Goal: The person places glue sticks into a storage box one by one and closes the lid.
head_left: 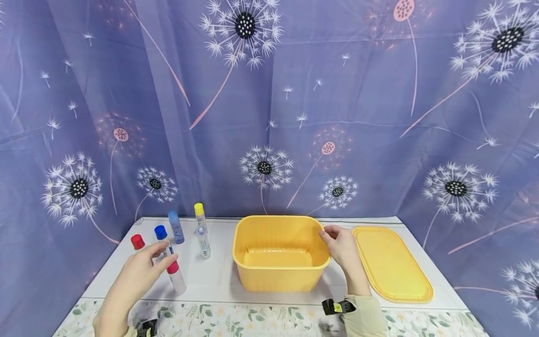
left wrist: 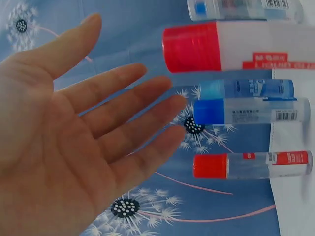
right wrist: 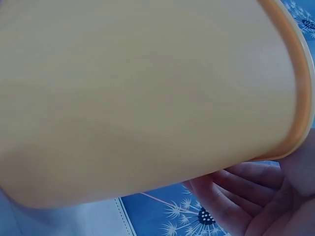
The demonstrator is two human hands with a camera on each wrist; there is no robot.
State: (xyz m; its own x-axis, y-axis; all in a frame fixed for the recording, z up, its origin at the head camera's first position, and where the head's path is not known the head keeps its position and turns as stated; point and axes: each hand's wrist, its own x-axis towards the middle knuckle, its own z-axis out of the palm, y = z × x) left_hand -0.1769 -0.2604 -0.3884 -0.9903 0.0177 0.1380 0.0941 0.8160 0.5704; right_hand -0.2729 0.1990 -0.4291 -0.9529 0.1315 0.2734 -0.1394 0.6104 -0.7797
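My left hand hovers over several upright glue bottles at the left, its fingers extended and holding nothing. Nearest to it stands a red-capped liquid glue bottle, with a blue-capped bottle, a light-blue bottle and another red-capped bottle around it. A yellow-capped bottle and a clear bottle stand farther back. My right hand grips the right rim of a yellow plastic box, whose inside looks bare. In the right wrist view, the box wall partly hides the fingers.
A yellow lid lies flat on the white table, right of the box. A flowered cloth covers the front edge. Blue dandelion-print curtain hangs behind and at both sides.
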